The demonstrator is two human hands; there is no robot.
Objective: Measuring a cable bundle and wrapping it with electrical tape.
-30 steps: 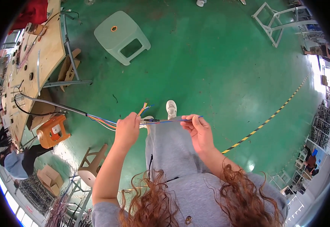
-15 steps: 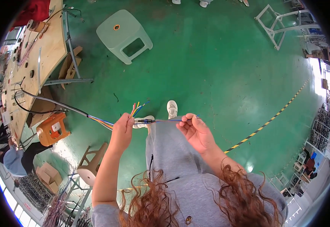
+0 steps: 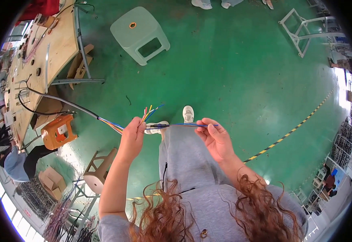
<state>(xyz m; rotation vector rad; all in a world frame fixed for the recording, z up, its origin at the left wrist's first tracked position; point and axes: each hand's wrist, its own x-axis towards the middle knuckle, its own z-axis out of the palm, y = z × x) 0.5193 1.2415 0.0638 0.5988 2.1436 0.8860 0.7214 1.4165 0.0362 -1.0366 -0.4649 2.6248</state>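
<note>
Green floor (image 3: pixel 232 80); pale stool (image 3: pixel 133 30) at eleven o'clock, wooden surface (image 3: pixel 65 44) at ten, orange stool (image 3: pixel 51 136) at nine. Grey cable (image 3: pixel 63 101) slants from the surface to coloured wires (image 3: pixel 112 125) clamped in the left hand (image 3: pixel 132 139). Right hand (image 3: pixel 215 139) at three o'clock, palm upward, thumb and fingers pinching a blue wire (image 3: pixel 186 124) strung between the two.

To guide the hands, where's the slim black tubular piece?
In the head view, left of centre, the slim black tubular piece sits between the left hand and right hand, nearer the left.
</note>
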